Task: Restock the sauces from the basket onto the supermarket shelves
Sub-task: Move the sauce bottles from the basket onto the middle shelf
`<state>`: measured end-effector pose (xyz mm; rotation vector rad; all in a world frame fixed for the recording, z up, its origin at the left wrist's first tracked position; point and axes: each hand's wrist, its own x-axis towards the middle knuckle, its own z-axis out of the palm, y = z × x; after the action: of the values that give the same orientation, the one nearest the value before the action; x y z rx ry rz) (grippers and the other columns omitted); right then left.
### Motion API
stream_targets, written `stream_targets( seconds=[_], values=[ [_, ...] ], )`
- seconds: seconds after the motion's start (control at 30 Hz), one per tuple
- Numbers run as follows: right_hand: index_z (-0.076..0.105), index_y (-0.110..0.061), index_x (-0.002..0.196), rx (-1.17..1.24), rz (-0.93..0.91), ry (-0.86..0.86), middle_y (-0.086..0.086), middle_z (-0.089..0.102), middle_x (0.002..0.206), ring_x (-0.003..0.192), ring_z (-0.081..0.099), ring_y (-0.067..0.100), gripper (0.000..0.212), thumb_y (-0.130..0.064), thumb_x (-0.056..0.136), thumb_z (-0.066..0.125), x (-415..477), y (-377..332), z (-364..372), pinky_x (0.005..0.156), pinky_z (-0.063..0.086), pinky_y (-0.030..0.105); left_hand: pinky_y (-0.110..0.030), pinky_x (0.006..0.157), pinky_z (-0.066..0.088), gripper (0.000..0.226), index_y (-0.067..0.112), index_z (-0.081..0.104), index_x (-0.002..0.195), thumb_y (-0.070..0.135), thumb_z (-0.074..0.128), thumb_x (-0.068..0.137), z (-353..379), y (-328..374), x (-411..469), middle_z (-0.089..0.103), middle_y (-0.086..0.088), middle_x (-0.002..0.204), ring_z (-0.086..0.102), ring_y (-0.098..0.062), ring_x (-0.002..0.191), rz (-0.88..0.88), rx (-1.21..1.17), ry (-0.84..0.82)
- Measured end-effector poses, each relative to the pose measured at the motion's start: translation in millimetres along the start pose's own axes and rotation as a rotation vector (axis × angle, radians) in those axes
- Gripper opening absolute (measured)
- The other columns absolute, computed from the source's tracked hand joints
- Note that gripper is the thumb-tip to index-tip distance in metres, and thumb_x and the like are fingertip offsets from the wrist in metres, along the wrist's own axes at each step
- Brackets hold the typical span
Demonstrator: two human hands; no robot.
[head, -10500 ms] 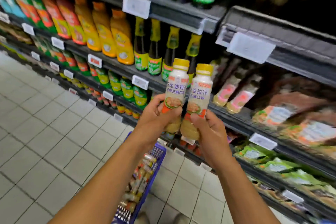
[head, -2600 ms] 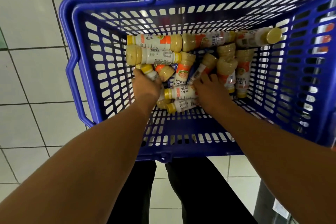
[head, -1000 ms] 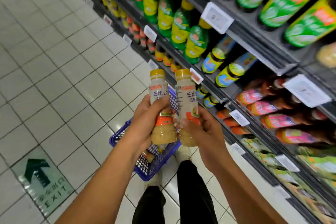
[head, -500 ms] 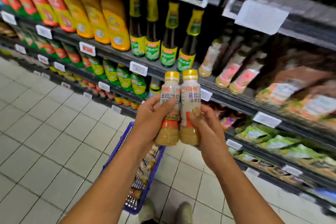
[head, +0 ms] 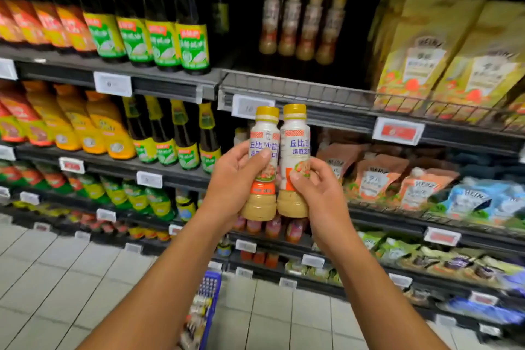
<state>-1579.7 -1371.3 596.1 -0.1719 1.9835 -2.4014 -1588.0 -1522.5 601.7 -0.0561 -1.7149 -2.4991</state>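
Yellow-capped left bottle point(head: 262, 162) is clamped in the left hand's point(head: 235, 179) grip, right bottle point(head: 295, 156) in the right hand's point(head: 319, 189); for shelving, a lift to the matching row point(head: 302, 23), upper centre, is likely needed.

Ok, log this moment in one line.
left hand: grips left bottle | right hand: grips right bottle | bottles upright, side by side | unshelved

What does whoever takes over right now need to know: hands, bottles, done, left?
Left hand grips one sauce bottle; right hand grips a second bottle. Both are upright, side by side, in front of the shelves.
A row of similar bottles stands on the wire-fronted shelf above.
Blue basket is on the floor below, contents blurred.
Done: two bottles in hand.
Left: shelve both, then empty the basket.
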Motion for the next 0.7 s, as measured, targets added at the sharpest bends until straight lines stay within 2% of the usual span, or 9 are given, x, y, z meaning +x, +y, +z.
stream_targets(
  seconds=[0.07, 0.13, 0.23, 0.37, 0.47, 0.53, 0.7],
  values=[
    [0.054, -0.012, 0.123, 0.027, -0.049, 0.007, -0.001, 0.076, 0.105, 0.088, 0.074, 0.016, 0.034, -0.016, 0.091, 0.065, 8, -14, -11, 0.063, 0.057, 0.026, -0.028, 0.068, 0.058, 0.036, 0.009, 0.065, 0.12, 0.024, 0.067, 0.087, 16, 7, 9, 0.076, -0.009, 0.102, 0.074, -0.02, 0.086, 0.021, 0.004, -0.024],
    [0.055, -0.013, 0.121, 0.041, -0.085, -0.002, -0.002, 0.076, 0.106, 0.095, 0.073, 0.015, 0.04, -0.022, 0.084, 0.069, 18, -27, -20, 0.071, 0.056, 0.023, -0.028, 0.07, 0.058, 0.035, 0.012, 0.066, 0.119, 0.026, 0.068, 0.087, 29, 12, 19, 0.076, -0.008, 0.104, 0.074, -0.021, 0.089, 0.047, 0.018, -0.043],
    [0.055, -0.017, 0.116, 0.04, -0.124, -0.014, -0.001, 0.076, 0.104, 0.095, 0.073, 0.016, 0.044, -0.024, 0.077, 0.074, 33, -44, -31, 0.072, 0.057, 0.025, -0.03, 0.072, 0.058, 0.037, 0.013, 0.067, 0.118, 0.029, 0.071, 0.085, 44, 21, 34, 0.076, -0.01, 0.105, 0.074, -0.023, 0.092, 0.088, 0.017, -0.066],
    [0.055, -0.018, 0.113, 0.03, -0.16, -0.002, 0.001, 0.076, 0.102, 0.091, 0.074, 0.015, 0.039, -0.012, 0.081, 0.076, 54, -62, -38, 0.071, 0.057, 0.024, -0.033, 0.076, 0.058, 0.035, 0.017, 0.068, 0.117, 0.03, 0.071, 0.085, 55, 32, 56, 0.075, -0.011, 0.107, 0.073, -0.025, 0.094, 0.125, 0.047, -0.079],
    [0.055, -0.018, 0.114, 0.008, -0.185, 0.0, 0.002, 0.076, 0.104, 0.093, 0.074, 0.016, 0.039, -0.011, 0.083, 0.077, 72, -74, -38, 0.072, 0.058, 0.026, -0.04, 0.083, 0.058, 0.036, 0.024, 0.071, 0.115, 0.038, 0.074, 0.082, 57, 42, 73, 0.075, -0.008, 0.11, 0.071, -0.027, 0.101, 0.174, 0.101, -0.084],
    [0.054, -0.015, 0.115, 0.006, -0.204, 0.003, 0.005, 0.075, 0.105, 0.093, 0.074, 0.017, 0.039, -0.01, 0.084, 0.076, 86, -81, -35, 0.072, 0.059, 0.027, -0.038, 0.084, 0.059, 0.032, 0.028, 0.073, 0.113, 0.039, 0.074, 0.083, 58, 51, 86, 0.075, -0.006, 0.111, 0.071, -0.026, 0.103, 0.209, 0.121, -0.109],
    [0.055, -0.012, 0.122, -0.034, -0.259, 0.046, 0.003, 0.075, 0.101, 0.088, 0.074, 0.011, 0.046, -0.01, 0.082, 0.078, 127, -101, -19, 0.067, 0.056, 0.02, -0.041, 0.086, 0.059, 0.033, 0.02, 0.069, 0.121, 0.03, 0.07, 0.09, 54, 79, 130, 0.075, -0.006, 0.111, 0.071, -0.025, 0.104, 0.264, 0.177, -0.157]
  ],
)
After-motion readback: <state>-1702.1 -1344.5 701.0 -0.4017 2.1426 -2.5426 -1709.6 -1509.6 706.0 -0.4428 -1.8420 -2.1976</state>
